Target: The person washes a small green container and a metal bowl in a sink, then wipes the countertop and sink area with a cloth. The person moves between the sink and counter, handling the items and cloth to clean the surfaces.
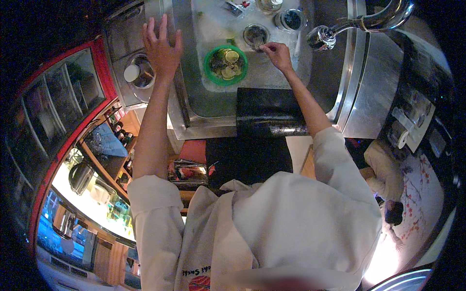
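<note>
My left hand [162, 51], fingers spread and holding nothing, is over the left rim of the stainless steel sink [176, 105]. My right hand [279, 55] pinches the near rim of a round glass jar [251, 33] with dark contents. A greyish thing by the fingertips is too blurred to name. Left of the jar sits a green round bowl [208, 69] holding pale round slices, seemingly citrus, among darker bits. A second glass jar [291, 20] with dark contents and a clear glass container [267, 5] stand farther back. A whitish board [218, 32] lies under them.
A chrome faucet [324, 39] hangs over the sink's right side. Something black [271, 109] drapes over the front edge. A clear container [146, 82] with a white round thing [131, 73] stands left. At right, another person [386, 171] is in view, near a wall with a blossom pattern.
</note>
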A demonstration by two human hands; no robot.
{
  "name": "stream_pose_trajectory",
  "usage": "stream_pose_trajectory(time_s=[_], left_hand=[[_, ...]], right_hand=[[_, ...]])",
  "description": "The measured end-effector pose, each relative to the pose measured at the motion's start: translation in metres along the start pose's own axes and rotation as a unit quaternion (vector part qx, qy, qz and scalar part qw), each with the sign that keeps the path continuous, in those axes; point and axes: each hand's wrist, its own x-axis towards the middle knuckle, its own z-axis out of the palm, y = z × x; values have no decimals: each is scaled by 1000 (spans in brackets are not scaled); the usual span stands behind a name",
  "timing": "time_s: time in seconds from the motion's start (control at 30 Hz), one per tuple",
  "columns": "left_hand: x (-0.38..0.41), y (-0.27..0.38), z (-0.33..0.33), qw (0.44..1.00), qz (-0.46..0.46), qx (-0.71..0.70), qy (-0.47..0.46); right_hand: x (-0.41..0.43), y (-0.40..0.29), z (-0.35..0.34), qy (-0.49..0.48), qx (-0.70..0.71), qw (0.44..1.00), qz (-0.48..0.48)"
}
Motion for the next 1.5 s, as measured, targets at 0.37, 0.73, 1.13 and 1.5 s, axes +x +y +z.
stream_pose_trajectory(time_s=[0.37,0.73,1.13,1.5], left_hand=[[5,1,0,1000,18,-8,7],[3,4,-3,999,8,-28,17],[10,12,-19,997,-56,-28,-46],[3,1,-8,999,-33,-19,-20]], right_hand=[[74,79,67,35,-316,908,-273],[87,-20,89,-35,-269,941,-203],[95,35,85,-182,-421,762,-457],[-30,93,37,-461,-138,876,14]])
